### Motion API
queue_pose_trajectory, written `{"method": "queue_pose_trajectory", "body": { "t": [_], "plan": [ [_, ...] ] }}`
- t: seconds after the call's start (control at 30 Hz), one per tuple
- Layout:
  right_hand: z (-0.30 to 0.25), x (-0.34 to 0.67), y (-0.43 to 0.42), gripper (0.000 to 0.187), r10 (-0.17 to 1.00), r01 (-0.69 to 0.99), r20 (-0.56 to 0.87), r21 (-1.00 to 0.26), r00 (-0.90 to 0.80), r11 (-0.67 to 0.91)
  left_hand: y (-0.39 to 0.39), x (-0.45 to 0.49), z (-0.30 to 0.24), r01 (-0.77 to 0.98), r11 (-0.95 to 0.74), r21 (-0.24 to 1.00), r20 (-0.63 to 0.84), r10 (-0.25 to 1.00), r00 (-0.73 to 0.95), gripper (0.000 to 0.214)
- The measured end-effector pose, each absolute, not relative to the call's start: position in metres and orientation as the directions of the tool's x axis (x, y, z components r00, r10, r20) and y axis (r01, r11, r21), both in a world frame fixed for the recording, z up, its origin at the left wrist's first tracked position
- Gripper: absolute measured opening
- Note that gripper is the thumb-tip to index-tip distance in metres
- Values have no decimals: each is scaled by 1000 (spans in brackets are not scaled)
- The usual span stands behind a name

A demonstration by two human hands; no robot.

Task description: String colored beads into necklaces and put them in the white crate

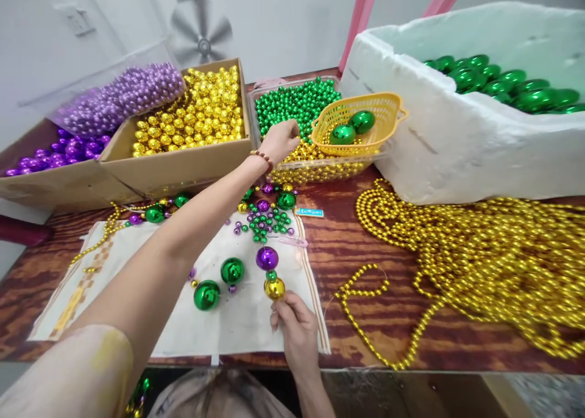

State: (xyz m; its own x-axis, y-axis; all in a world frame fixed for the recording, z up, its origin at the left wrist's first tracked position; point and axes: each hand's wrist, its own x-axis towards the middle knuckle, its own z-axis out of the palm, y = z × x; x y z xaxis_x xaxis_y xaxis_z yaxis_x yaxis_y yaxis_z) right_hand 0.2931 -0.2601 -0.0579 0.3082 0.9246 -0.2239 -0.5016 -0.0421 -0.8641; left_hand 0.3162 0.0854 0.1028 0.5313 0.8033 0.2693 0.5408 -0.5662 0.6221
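Note:
My left hand (pixel 282 139) reaches over the clear plastic bin, its fingers curled down at the small gold beads (pixel 301 173). What its fingertips pinch, if anything, is hidden. Small green beads (pixel 297 104) fill the back of that bin. My right hand (pixel 297 320) pinches the lower end of a beaded strand just below its gold ball (pixel 275 287). Above that ball are a small green bead (pixel 271 275) and a purple ball (pixel 267 258). Two large green balls (pixel 207 295) lie to the left on the white cloth (pixel 183 339), with small purple and gold beads beside them.
Loose green and purple beads (pixel 265 223) lie on the cloth. A yellow basket (pixel 359 144) with two green balls rests on the bin. Behind stand a carton of gold balls (pixel 183 153) and a foam box (pixel 411 138). Gold bead strings (pixel 484 265) cover the right side.

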Motion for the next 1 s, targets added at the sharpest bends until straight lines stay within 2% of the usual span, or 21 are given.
{"method": "queue_pose_trajectory", "body": {
  "t": [0.03, 0.07, 0.1, 0.13, 0.2, 0.27, 0.53, 0.77, 1.0],
  "plan": [
    [-57, 293, -260, 25, 924, -507, -217, -861, 316, -28, 67, 304, 106, 428, -504, 750, 258, 818, 514, 10],
    [-56, 292, -260, 25, 922, -508, -209, -861, 326, -16, 46, 288, 108, 298, -379, 876, 181, 832, 525, 5],
    [-55, 292, -260, 25, 920, -504, -202, -864, 337, -5, 24, 271, 108, 155, -211, 965, 93, 829, 551, 5],
    [-54, 292, -261, 25, 916, -496, -196, -868, 350, 4, 1, 253, 106, 31, -25, 999, 3, 819, 574, 8],
    [-50, 294, -264, 24, 908, -467, -181, -884, 377, 17, -41, 217, 96, -138, 282, 949, -148, 791, 594, 17],
    [-46, 295, -268, 24, 903, -417, -159, -909, 400, 25, -74, 190, 84, -240, 416, 877, -224, 796, 563, 21],
    [-29, 297, -278, 28, 923, -234, -59, -972, 381, 35, -114, 163, 66, -453, 500, 738, -274, 835, 476, 26],
    [-27, 298, -280, 24, 929, -205, -37, -978, 369, 43, -114, 155, 59, -482, 494, 723, -264, 843, 469, 17],
    [-22, 301, -275, 22, 917, -145, -31, -989, 397, 29, -112, 153, 58, -468, 499, 730, -259, 835, 486, 22]
  ]
}}
